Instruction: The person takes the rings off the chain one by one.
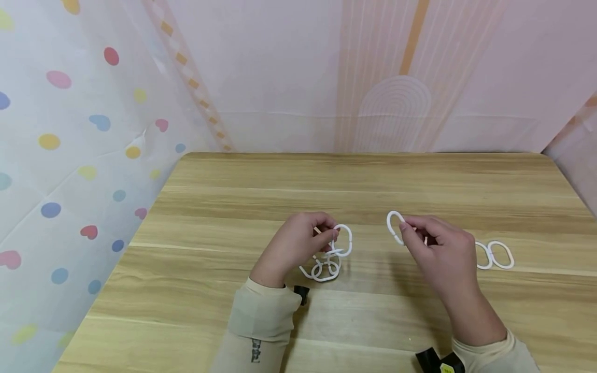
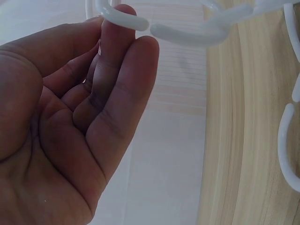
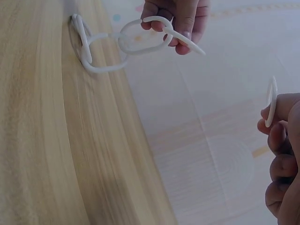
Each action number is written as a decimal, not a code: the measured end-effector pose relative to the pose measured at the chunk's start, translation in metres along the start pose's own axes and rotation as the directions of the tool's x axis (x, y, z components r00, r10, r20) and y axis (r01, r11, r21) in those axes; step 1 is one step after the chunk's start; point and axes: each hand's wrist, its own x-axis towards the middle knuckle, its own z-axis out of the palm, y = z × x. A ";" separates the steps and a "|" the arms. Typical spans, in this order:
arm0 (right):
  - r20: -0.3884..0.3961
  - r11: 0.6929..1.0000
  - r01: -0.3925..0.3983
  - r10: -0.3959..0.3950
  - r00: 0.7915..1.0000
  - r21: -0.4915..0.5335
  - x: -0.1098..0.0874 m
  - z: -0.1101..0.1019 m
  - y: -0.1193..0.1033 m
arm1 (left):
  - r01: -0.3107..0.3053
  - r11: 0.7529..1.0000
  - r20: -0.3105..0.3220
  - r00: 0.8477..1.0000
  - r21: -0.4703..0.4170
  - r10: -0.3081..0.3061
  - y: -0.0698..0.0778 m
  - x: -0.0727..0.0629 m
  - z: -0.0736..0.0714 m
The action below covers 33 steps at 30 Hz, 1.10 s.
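My left hand (image 1: 298,241) pinches the top link of a short chain of white plastic oval links (image 1: 351,248) between thumb and fingertips. The lower links of this chain hang down to the wooden table; in the right wrist view the chain (image 3: 105,69) reaches the tabletop. A narrow gap shows in one link (image 2: 187,40) near the left fingertips in the left wrist view. Off to the right, my right hand (image 1: 443,254) pinches a single white oval link (image 1: 389,228), held up apart from the chain. Its other fingers are curled into the palm in the right wrist view.
Beside the right hand, more white links (image 1: 512,259) lie on the table, partly hidden behind the hand. The wooden table (image 1: 354,181) ends at a pale pink patterned backdrop (image 1: 280,67), with a dotted cloth (image 1: 74,197) along the left side.
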 end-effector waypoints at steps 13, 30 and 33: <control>0.023 0.959 -0.262 0.266 0.964 -0.107 0.003 -0.004 0.002 | -0.004 1.000 -0.003 1.000 0.004 0.004 -0.002 0.000 0.000; 0.109 0.863 -0.411 0.457 0.883 -0.292 0.003 -0.011 0.035 | -0.007 1.000 0.005 1.000 0.016 0.007 -0.002 0.000 0.001; 0.115 0.860 -0.410 0.460 0.880 -0.304 0.002 -0.012 0.040 | -0.013 1.000 0.011 1.000 0.011 0.012 -0.002 0.000 0.002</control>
